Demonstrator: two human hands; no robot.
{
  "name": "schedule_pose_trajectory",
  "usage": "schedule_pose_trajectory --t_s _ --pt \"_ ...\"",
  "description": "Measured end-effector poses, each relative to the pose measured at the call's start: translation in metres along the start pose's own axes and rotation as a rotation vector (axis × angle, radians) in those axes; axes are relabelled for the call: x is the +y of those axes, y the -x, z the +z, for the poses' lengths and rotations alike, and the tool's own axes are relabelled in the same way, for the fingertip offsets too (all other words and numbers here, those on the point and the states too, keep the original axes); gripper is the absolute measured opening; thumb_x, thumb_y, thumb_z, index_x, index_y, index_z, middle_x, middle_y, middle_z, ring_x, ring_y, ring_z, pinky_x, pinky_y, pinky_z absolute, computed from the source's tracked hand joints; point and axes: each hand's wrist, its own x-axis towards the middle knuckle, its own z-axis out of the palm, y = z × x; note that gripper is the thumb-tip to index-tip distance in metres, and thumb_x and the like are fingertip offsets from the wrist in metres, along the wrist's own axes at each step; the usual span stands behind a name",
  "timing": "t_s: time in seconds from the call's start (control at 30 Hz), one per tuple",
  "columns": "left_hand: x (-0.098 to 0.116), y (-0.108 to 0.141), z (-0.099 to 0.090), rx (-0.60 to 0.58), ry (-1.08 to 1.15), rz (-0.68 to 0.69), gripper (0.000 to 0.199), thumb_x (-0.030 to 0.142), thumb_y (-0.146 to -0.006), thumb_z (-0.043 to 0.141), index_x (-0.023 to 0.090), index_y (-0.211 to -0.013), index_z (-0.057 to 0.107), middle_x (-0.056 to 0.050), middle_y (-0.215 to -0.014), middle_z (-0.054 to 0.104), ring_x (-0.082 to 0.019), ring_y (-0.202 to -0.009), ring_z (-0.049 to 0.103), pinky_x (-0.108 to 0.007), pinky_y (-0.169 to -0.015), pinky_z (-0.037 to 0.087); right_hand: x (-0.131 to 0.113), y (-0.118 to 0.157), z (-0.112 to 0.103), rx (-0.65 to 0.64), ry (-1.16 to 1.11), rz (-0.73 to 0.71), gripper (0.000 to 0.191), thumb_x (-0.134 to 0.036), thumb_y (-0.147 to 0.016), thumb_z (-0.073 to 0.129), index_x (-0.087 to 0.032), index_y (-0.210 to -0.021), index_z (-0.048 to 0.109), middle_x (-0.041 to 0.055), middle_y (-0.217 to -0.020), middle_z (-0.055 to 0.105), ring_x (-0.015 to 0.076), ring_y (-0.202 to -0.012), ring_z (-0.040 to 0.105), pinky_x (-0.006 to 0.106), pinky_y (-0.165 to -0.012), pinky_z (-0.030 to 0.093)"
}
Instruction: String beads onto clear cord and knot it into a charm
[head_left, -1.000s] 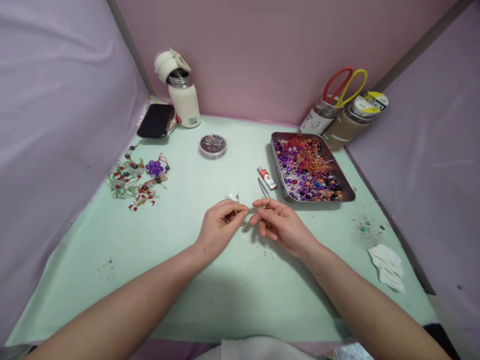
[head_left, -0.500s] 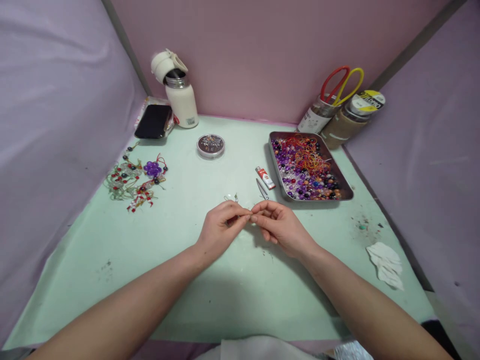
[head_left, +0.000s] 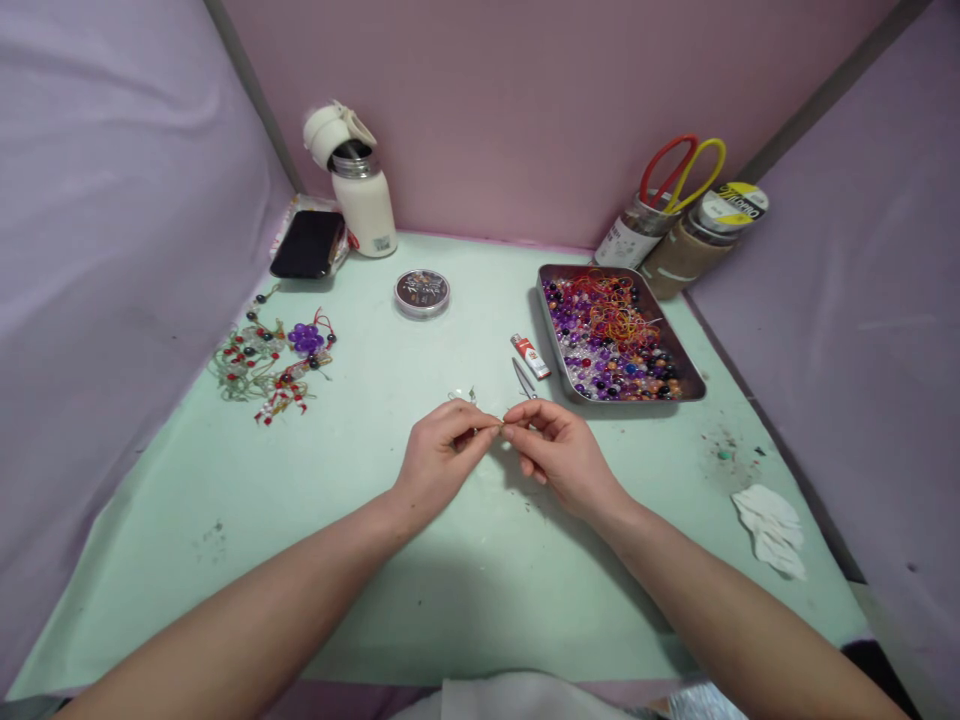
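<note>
My left hand point(head_left: 450, 440) and my right hand point(head_left: 551, 445) meet over the middle of the table, fingertips nearly touching. Each is closed in a pinch of thumb and forefinger. What lies between the fingertips is too small to make out; a thin pale bit shows there. Just beyond my left fingers a small strand with clear and green bits point(head_left: 471, 394) pokes out, its rest hidden by the hand. Beyond my right fingers lie small metal scissors point(head_left: 523, 376), partly covered at the near end, and a red and white lighter point(head_left: 532, 356).
A metal tray point(head_left: 694, 390) of beads and cords stands at right. Beaded strings point(head_left: 259, 360) lie at left. Behind are a phone point(head_left: 308, 243), an uncapped white bottle point(head_left: 365, 210), a round tin point(head_left: 421, 292) and jars point(head_left: 686, 262). A crumpled tissue point(head_left: 771, 530) lies near the right edge.
The fingertips of my two hands have drawn very slightly apart, still pinching. Everything else on the table stays where it was.
</note>
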Motion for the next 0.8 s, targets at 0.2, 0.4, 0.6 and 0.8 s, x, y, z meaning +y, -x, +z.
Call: schedule_pose_trajectory --t_s 0.2,0.4,0.6,0.8 --pt "0.0004 -0.0018 -0.0011 0.033 0.057 -0.064 0.010 0.018 -0.083 0.062 0.019 -0.081 0.071 -0.003 -0.079 0.065 -0.013 -0.075 0.059 -0.025 -0.066 0.045 0.0036 0.0001 -0.0005 0.005 -0.033 0.017 0.024 -0.034 -0.071 0.076 -0.019 -0.085 0.064 -0.0071 -0.052 0.052 0.0044 -0.038 0.042 0.015 -0.033 0.028" --pt "0.0007 -0.0028 -0.0005 0.012 0.093 -0.096 0.009 0.020 -0.082 0.063 0.020 -0.080 0.072 -0.003 -0.078 0.065 -0.014 -0.075 0.059 -0.026 -0.066 0.045 0.0030 -0.0002 0.0012 0.003 0.088 -0.020 0.023 -0.037 -0.072 0.073 -0.019 -0.086 0.066 -0.0070 -0.049 0.048 0.0063 -0.039 0.040 0.019 -0.035 0.027" --pt "0.0020 -0.0036 -0.0005 -0.001 0.161 -0.147 0.008 0.021 -0.081 0.065 0.020 -0.078 0.072 -0.003 -0.082 0.068 -0.015 -0.081 0.061 -0.027 -0.075 0.047 -0.0006 0.0006 -0.0013 0.024 0.267 -0.280 0.010 -0.028 -0.077 0.066 -0.019 -0.075 0.063 0.0001 -0.072 0.060 0.0102 -0.059 0.051 0.023 -0.052 0.041" --pt "0.0091 -0.0049 -0.0025 -0.062 0.326 -0.400 0.013 0.029 -0.078 0.068 0.018 -0.077 0.072 -0.003 -0.072 0.068 -0.014 -0.070 0.060 -0.028 -0.067 0.048 0.0014 0.0019 -0.0047 0.016 0.363 -0.346 0.007 -0.027 -0.084 0.059 -0.020 -0.085 0.061 0.0004 -0.077 0.062 0.0129 -0.068 0.056 0.025 -0.061 0.044"
